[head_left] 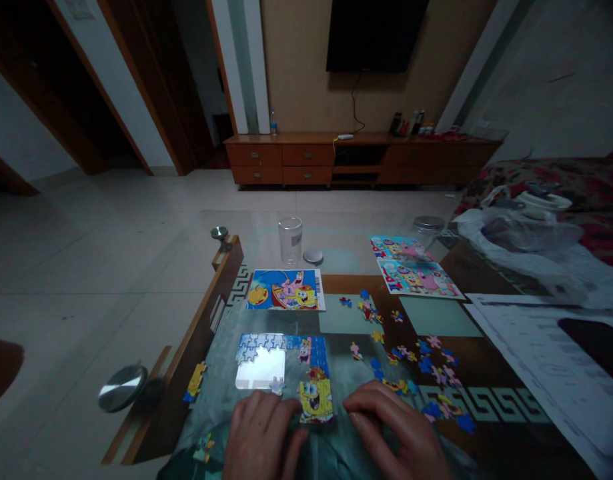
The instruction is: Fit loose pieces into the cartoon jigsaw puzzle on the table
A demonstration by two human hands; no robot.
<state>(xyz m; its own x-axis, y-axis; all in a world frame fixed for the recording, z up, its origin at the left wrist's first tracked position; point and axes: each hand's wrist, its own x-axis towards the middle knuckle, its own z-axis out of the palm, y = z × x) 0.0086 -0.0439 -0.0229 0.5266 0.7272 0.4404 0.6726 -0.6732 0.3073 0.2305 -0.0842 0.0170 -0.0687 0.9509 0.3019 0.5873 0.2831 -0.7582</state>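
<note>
A partly joined jigsaw puzzle with cartoon figures lies on the glass table in front of me; white glare covers its left middle. My left hand is at its lower left edge, palm down, fingers bent and thumb apart. Just beyond those fingertips is a loose puzzle piece. To the right of the puzzle, my right hand has its thumb and index finger close together; whatever may be between them is hidden. Several loose pieces are scattered beyond and beside my right hand.
A picture card lies beyond the puzzle. Behind it stand a glass jar and its lid. More cards and a second jar are at the far right. Papers, a dark phone-like object and plastic bags lie right.
</note>
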